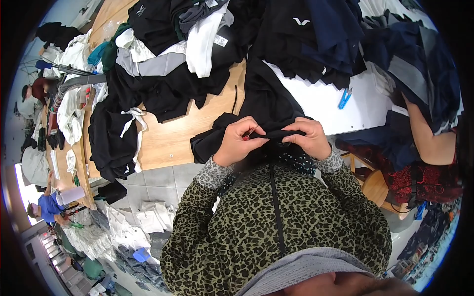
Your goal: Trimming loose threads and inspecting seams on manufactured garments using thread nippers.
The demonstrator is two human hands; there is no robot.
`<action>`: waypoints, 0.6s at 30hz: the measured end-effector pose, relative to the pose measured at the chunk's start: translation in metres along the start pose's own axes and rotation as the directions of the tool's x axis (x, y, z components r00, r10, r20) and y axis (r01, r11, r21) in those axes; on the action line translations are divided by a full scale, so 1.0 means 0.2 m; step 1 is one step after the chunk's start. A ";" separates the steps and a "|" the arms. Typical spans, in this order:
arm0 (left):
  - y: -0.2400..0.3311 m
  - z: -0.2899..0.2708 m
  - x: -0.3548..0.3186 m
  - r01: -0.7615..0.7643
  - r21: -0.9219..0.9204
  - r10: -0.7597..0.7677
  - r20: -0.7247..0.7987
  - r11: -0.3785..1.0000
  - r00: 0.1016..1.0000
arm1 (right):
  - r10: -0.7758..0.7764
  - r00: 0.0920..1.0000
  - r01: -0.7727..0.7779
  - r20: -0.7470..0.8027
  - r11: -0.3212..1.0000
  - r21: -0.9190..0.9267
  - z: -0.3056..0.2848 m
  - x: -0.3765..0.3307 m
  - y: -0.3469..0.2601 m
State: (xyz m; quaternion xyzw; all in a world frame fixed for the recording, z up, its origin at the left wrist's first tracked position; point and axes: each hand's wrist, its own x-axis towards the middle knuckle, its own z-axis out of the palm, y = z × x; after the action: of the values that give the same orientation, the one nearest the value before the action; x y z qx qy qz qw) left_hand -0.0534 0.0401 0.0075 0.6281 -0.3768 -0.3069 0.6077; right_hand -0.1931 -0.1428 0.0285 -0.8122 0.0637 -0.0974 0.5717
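Note:
A black garment [270,91] lies over the near edge of the table, and both of my hands have hold of its near end. My left hand [238,142] is closed, pinching the dark cloth between thumb and fingers. A small red-handled tool [246,137] with a thin tip pokes out of the same hand; its exact kind is too small to tell. With thumb and forefinger, my right hand [311,139] grips a fold of the cloth a short way to the right. Blue thread snips [344,98] lie apart on the white surface beyond my right hand.
Piles of dark garments [306,44] and mixed black, white and grey clothes [163,64] cover the far part of the wooden table [165,143]. At right, a co-worker's arm [429,133] reaches beside navy garments [419,59]. A wooden stool [375,187] stands below.

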 end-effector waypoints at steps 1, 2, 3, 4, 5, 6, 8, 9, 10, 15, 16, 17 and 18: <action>-0.01 0.00 0.00 0.003 0.000 -0.003 0.012 1.000 1.000 | -0.025 1.000 0.025 -0.016 1.000 0.013 0.01 0.00 -0.01; -0.02 0.00 0.00 0.006 0.001 -0.006 0.025 1.000 1.000 | -0.025 1.000 0.025 -0.017 1.000 0.012 0.03 0.01 -0.02; 0.00 0.00 0.00 0.006 0.001 -0.006 0.027 1.000 1.000 | -0.088 0.993 0.087 -0.079 0.996 -0.015 0.05 0.02 -0.03; 0.04 0.02 0.01 0.182 -0.175 -0.177 0.043 0.968 0.983 | -0.152 0.979 0.147 -0.139 0.988 -0.047 0.06 0.02 -0.03; 0.06 0.02 0.01 0.346 -0.339 -0.336 0.090 0.875 0.937 | -0.244 0.964 0.231 -0.104 0.966 -0.120 0.05 0.03 -0.03; 0.08 0.02 0.01 0.347 -0.339 -0.338 0.087 0.875 0.937 | -0.244 0.964 0.232 -0.101 0.966 -0.117 0.03 0.03 -0.04; 0.10 0.00 0.00 0.508 -0.450 -0.477 0.190 0.734 0.858 | -0.161 0.975 0.207 0.157 0.914 -0.350 0.00 0.04 -0.06; 0.09 0.00 -0.01 0.508 -0.450 -0.477 0.190 0.734 0.858 | -0.161 0.975 0.207 0.156 0.914 -0.350 0.00 0.04 -0.06; 0.07 0.00 -0.01 0.546 -0.466 -0.515 0.206 0.696 0.832 | -0.176 0.976 0.210 0.132 0.926 -0.314 0.01 0.04 -0.06; 0.05 -0.01 0.00 0.605 -0.500 -0.574 0.237 0.620 0.784 | -0.218 0.974 0.225 0.062 0.959 -0.172 0.06 0.04 -0.02; 0.04 -0.01 0.00 0.591 -0.491 -0.556 0.234 0.640 0.797 | -0.081 0.993 0.085 0.081 0.995 -0.049 0.06 0.04 -0.04; 0.04 -0.01 0.00 0.576 -0.482 -0.538 0.231 0.660 0.810 | 0.053 0.992 -0.062 0.117 0.996 0.072 0.06 0.04 -0.05; 0.04 -0.01 0.00 0.577 -0.482 -0.538 0.233 0.659 0.810 | 0.055 0.992 -0.063 0.116 0.995 0.071 0.06 0.04 -0.04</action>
State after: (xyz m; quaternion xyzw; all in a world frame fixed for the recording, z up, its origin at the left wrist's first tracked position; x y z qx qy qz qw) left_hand -0.0524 0.0410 0.0154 0.5084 -0.0868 -0.5917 0.6195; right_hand -0.1830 -0.1303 0.0336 -0.7921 0.0513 -0.0361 0.6071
